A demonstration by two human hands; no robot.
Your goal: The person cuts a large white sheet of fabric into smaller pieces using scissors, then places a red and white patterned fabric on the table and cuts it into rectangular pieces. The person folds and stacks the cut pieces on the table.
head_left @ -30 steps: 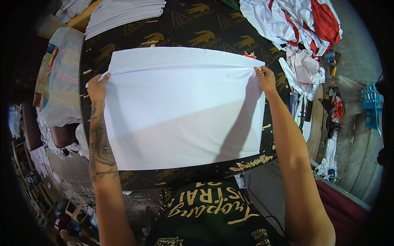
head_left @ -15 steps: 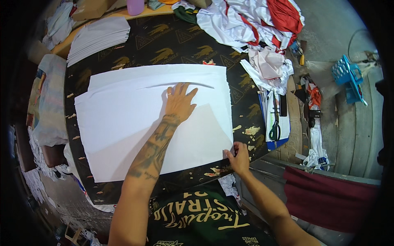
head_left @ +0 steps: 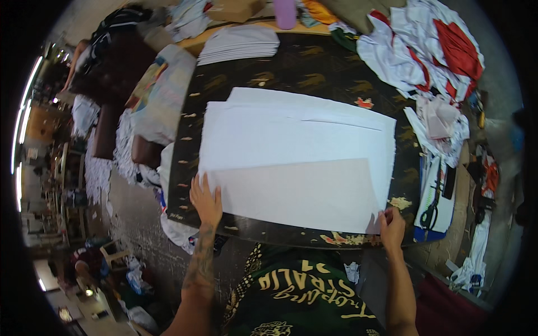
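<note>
Layered white fabric (head_left: 288, 137) lies on the dark patterned tabletop (head_left: 336, 75), creased near its top right. My left hand (head_left: 205, 197) rests at its lower left edge with fingers spread. My right hand (head_left: 391, 223) pinches the lower right corner between thumb and fingers. A neat stack of white pieces (head_left: 236, 46) sits at the table's back left. Along the right side, black-handled scissors (head_left: 428, 207) lie on a board with papers.
White and red fabric (head_left: 420, 47) heaps at the back right, a pink bottle (head_left: 286, 12) at the back. A draped pale cloth (head_left: 154, 112) is left of the table. At the far left are a workshop and another person (head_left: 84, 263).
Both hands have moved from the upper corners down to the lower edge. My left hand left the middle of the cloth for the lower left edge. The view has swung leftward.
</note>
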